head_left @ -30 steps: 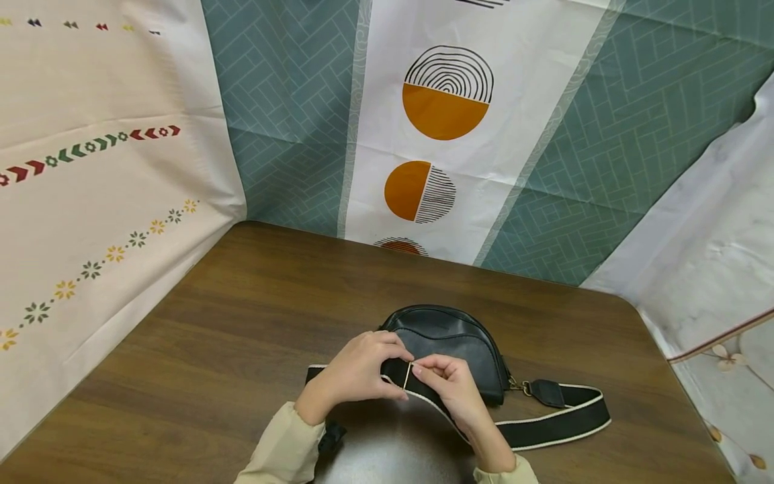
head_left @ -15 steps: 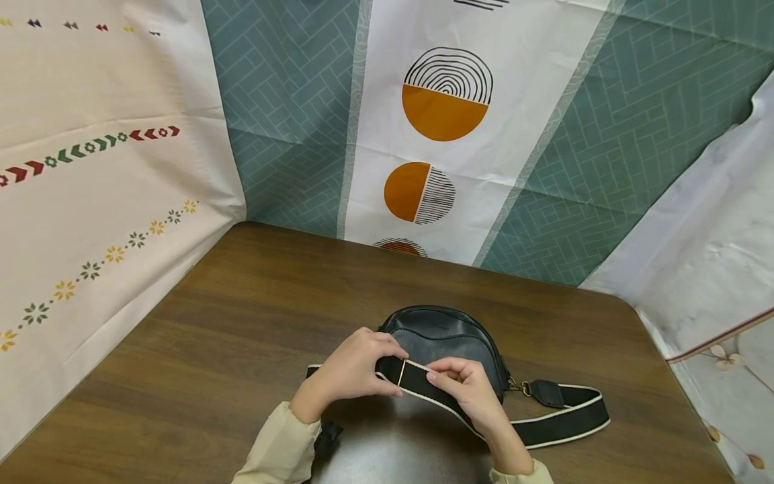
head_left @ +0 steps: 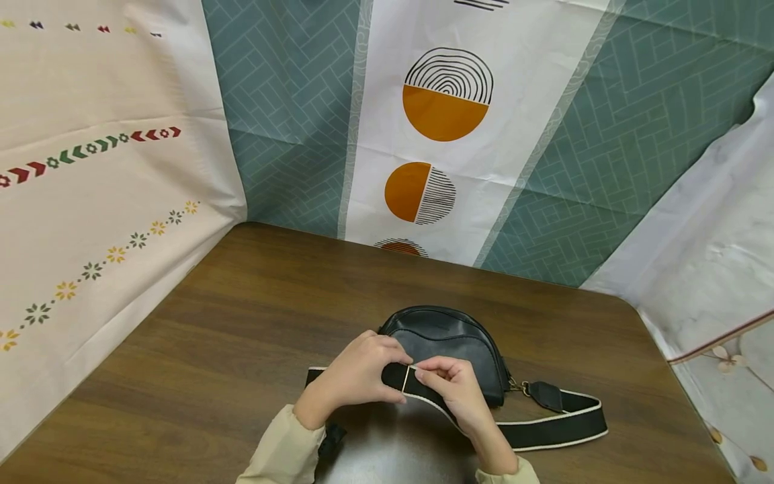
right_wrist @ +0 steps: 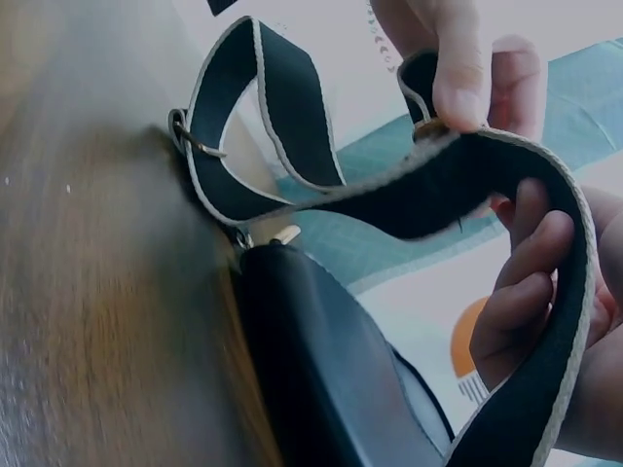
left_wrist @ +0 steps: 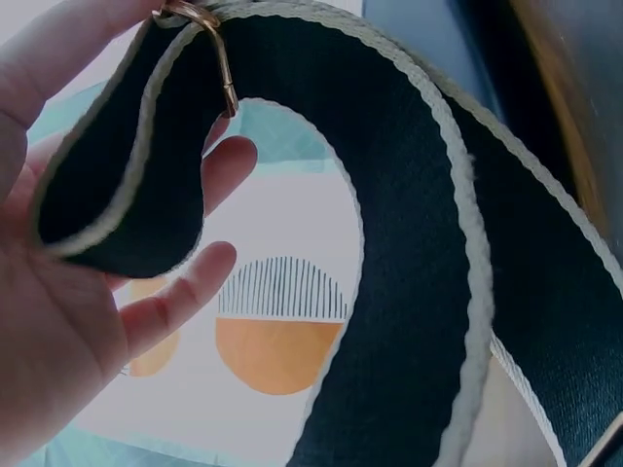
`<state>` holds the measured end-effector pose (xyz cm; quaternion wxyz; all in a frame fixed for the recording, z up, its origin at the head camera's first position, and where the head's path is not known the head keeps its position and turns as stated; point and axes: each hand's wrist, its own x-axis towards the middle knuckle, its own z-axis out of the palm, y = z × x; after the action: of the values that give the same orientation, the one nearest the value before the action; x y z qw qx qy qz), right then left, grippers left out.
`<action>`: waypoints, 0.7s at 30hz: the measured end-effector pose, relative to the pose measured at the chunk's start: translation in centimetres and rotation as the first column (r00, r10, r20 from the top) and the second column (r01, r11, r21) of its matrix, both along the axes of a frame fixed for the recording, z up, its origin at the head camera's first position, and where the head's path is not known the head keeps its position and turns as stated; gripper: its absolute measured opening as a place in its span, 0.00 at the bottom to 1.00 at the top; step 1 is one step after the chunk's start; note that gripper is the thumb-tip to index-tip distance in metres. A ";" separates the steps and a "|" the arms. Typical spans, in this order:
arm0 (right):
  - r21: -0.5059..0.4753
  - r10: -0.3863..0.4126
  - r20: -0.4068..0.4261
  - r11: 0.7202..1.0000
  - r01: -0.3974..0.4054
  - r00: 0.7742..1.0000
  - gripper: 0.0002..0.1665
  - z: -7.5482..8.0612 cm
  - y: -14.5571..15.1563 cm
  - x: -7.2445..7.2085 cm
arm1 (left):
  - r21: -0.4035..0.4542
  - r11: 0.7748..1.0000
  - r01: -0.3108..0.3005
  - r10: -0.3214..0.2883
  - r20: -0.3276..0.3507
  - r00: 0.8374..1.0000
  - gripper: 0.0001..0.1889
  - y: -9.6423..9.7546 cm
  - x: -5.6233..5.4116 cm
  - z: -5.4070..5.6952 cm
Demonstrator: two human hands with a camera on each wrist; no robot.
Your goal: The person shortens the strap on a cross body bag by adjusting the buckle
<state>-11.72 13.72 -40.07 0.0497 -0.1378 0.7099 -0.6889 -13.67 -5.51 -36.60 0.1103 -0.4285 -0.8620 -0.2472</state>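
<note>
A black shoulder strap with cream edging is clipped to the right side of a black half-moon handbag lying on the table. My left hand holds the strap at its thin gold slider buckle, thumb below and fingers above. Just right of the buckle, my right hand pinches the strap's upper edge between thumb and fingertips. In the left wrist view, a small strap loop hangs from the buckle beside the palm. The right wrist view shows the strap curving past the right hand's curled fingers.
The handbag stands right behind both hands on the brown wooden table. A metal clasp joins bag and strap. By the left sleeve lies a small black object. Patterned cloths hang around the table's back and sides.
My right hand slid right along the strap, away from the buckle, then came back beside it. The left hand stayed at the buckle, shifting only slightly. The strap's right-hand loop moved a little.
</note>
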 end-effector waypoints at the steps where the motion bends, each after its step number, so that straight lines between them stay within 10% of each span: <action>1: 0.004 -0.004 -0.005 1.000 0.004 1.000 0.13 0.0 -0.2 0.0 | 0.002 1.000 0.003 -0.003 -0.002 1.000 0.24 0.1 0.0 0.0; 10: 0.007 -0.017 0.040 1.000 0.017 0.999 0.14 0.1 -0.5 -0.1 | 0.110 0.994 0.027 -0.045 0.168 0.985 0.24 0.0 0.0 -0.2; 21: 0.025 0.089 -0.009 0.996 -0.089 0.996 0.15 0.0 1.9 -0.3 | 0.173 0.984 0.046 -0.083 0.217 0.973 0.24 -0.6 -0.3 -0.3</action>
<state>-12.03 15.61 -40.06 0.0787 -0.1720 0.7118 -0.6764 -13.96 -6.10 -36.91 0.0401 -0.4151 -0.8307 -0.3687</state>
